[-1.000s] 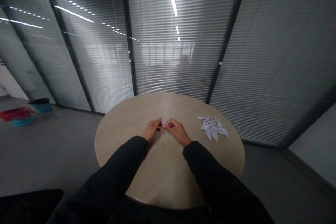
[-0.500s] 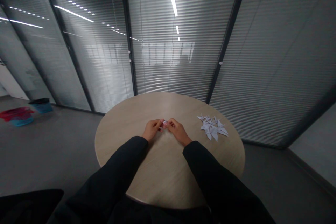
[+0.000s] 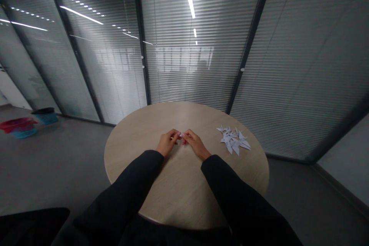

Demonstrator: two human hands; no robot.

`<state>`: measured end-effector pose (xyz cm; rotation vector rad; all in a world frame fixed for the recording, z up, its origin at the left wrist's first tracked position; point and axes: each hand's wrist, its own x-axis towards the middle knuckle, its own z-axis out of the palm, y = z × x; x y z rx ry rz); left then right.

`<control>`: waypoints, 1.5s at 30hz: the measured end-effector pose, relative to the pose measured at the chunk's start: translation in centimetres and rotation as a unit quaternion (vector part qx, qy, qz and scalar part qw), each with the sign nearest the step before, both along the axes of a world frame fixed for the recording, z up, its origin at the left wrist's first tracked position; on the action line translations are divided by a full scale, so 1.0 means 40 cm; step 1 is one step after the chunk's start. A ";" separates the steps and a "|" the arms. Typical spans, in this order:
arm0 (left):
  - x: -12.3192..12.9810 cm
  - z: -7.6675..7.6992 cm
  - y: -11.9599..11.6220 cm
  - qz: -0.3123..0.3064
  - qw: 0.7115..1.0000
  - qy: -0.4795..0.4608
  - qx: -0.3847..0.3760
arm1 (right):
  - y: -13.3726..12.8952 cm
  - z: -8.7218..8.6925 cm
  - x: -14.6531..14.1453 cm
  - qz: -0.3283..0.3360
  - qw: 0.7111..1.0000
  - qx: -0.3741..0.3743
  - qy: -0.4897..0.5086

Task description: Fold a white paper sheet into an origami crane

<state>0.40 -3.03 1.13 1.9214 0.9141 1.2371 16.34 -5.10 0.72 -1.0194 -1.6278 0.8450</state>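
Over the middle of the round table, my left hand (image 3: 168,141) and my right hand (image 3: 195,143) meet almost fingertip to fingertip. Between them is a small piece of folded white paper (image 3: 180,135), pinched from both sides and mostly covered by the fingers. Its exact shape is too small to make out. To the right of my right hand lies a pile of folded white paper cranes (image 3: 233,139), several of them with pointed wings overlapping.
The round wooden table (image 3: 178,192) stands close to a glass partition (image 3: 190,77) with blinds. On the floor at left are a red-lined bin (image 3: 20,125) and a black-lined blue bin (image 3: 46,116). A dark chair-like shape (image 3: 31,225) fills the lower left corner.
My fingers have shifted slightly around the small paper, the left thumb and fingertips changing position. Both arms and the pile of cranes stay where they were.
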 end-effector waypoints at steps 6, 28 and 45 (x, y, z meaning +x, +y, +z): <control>-0.002 -0.003 -0.001 0.010 0.999 0.024 0.031 | -0.005 0.005 -0.003 0.000 1.000 -0.004 0.003; 0.008 -0.016 0.022 -0.034 0.992 -0.097 -0.066 | 0.018 -0.011 0.005 0.019 0.999 0.016 0.033; 0.001 -0.002 0.030 0.001 0.959 -0.234 -0.158 | 0.027 -0.018 0.013 -0.028 0.999 0.022 0.029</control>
